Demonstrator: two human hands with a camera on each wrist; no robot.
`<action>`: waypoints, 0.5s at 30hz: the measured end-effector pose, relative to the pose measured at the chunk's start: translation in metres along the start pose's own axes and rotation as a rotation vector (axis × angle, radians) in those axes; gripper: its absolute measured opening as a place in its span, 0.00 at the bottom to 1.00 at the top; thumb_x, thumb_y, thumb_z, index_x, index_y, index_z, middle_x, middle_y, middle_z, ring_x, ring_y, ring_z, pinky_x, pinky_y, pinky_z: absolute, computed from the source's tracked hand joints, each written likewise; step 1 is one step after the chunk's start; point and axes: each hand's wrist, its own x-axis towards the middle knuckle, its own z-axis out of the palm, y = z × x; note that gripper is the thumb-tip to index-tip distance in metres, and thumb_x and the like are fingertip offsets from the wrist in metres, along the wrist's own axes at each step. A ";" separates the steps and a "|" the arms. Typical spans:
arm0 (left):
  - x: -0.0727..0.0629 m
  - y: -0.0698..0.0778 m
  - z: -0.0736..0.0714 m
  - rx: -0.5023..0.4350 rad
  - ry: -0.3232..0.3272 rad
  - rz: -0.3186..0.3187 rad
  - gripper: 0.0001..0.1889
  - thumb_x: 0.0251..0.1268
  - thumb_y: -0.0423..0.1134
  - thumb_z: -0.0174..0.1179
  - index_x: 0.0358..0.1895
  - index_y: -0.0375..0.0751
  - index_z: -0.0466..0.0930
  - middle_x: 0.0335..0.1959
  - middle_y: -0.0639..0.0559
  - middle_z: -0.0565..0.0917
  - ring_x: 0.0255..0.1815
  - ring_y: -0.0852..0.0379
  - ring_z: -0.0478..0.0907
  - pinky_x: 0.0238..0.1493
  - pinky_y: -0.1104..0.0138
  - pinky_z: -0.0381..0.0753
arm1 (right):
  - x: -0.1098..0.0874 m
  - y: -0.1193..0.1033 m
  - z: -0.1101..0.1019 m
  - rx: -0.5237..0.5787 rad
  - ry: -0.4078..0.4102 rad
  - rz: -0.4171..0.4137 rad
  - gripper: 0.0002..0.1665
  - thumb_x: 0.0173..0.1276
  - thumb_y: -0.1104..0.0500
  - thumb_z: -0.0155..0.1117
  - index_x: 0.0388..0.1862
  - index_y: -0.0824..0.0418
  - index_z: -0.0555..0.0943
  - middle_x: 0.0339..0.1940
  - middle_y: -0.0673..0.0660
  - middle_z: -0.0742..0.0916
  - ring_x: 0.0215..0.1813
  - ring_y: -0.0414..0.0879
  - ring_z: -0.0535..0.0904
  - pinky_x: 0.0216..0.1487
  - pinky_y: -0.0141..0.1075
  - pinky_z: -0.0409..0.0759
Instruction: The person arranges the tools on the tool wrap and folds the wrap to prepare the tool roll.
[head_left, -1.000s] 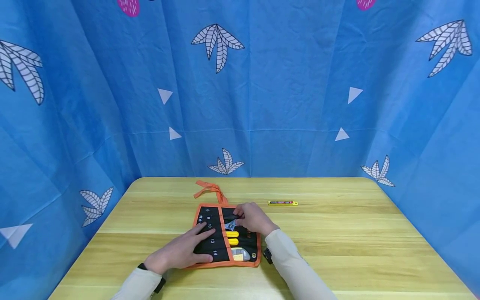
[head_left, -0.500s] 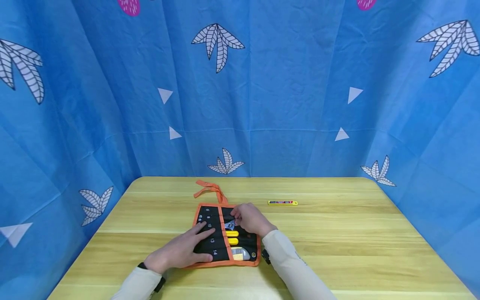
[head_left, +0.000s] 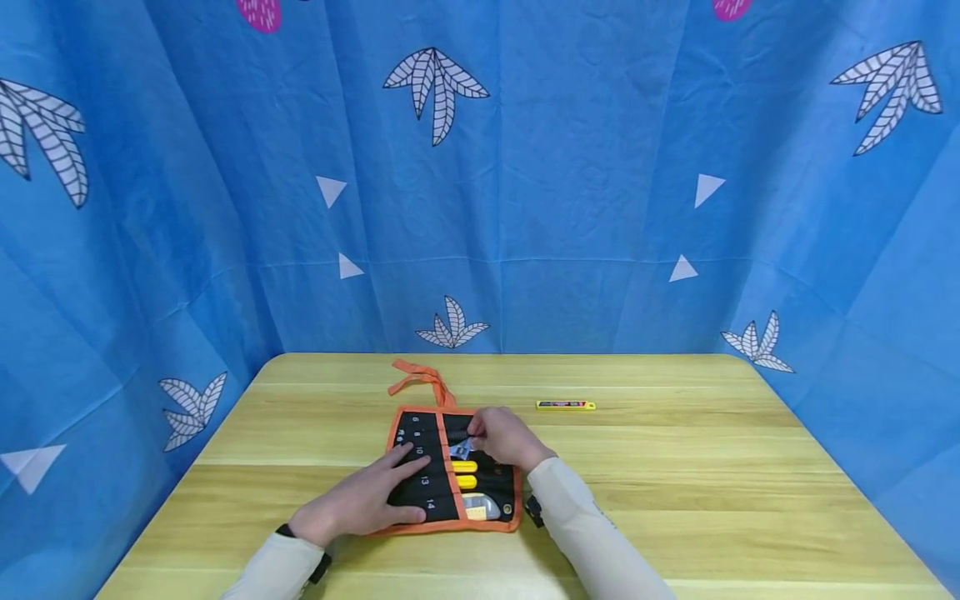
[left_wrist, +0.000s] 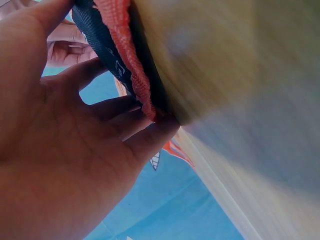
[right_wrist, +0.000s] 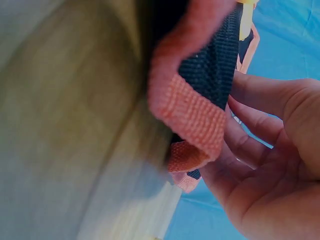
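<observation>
A black tool roll (head_left: 412, 475) with orange edging lies spread on the table, numbers printed on its pockets. My left hand (head_left: 363, 500) rests on its left part, fingers spread and straight. In the left wrist view, the fingers (left_wrist: 150, 135) touch the roll's orange-edged side. At the upper right pockets, my right hand (head_left: 506, 437) has curled fingers and pinches a small silver-and-blue piece (head_left: 460, 450), whose kind is unclear and which the fingers partly hide. Below it, two yellow handles (head_left: 465, 474) and a pale yellow-and-grey tool (head_left: 480, 507) stick out of the pockets.
A thin yellow case (head_left: 566, 406) with a dark label lies on the wooden table (head_left: 675, 475), right of the roll. The roll's orange tie strap (head_left: 423, 377) trails toward the back edge. A blue patterned curtain (head_left: 577, 208) hangs behind.
My right hand and forearm shift slightly back and forth over the upper pockets, fingers staying at the silver-and-blue piece. The left hand and the tool roll stay in place.
</observation>
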 end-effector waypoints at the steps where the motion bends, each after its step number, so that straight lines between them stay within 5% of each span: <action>1: 0.000 0.000 0.000 -0.001 -0.001 -0.003 0.42 0.62 0.64 0.68 0.78 0.56 0.66 0.82 0.41 0.57 0.79 0.34 0.58 0.73 0.37 0.64 | 0.000 0.000 0.000 -0.002 -0.003 -0.002 0.03 0.72 0.65 0.67 0.43 0.61 0.83 0.40 0.53 0.85 0.38 0.44 0.79 0.47 0.41 0.84; 15: 0.000 0.000 0.000 -0.006 -0.001 -0.009 0.41 0.62 0.63 0.68 0.78 0.57 0.67 0.82 0.42 0.57 0.80 0.34 0.58 0.72 0.38 0.65 | 0.002 0.002 0.000 -0.035 -0.028 -0.058 0.10 0.73 0.67 0.65 0.50 0.60 0.87 0.40 0.54 0.85 0.40 0.45 0.78 0.50 0.43 0.84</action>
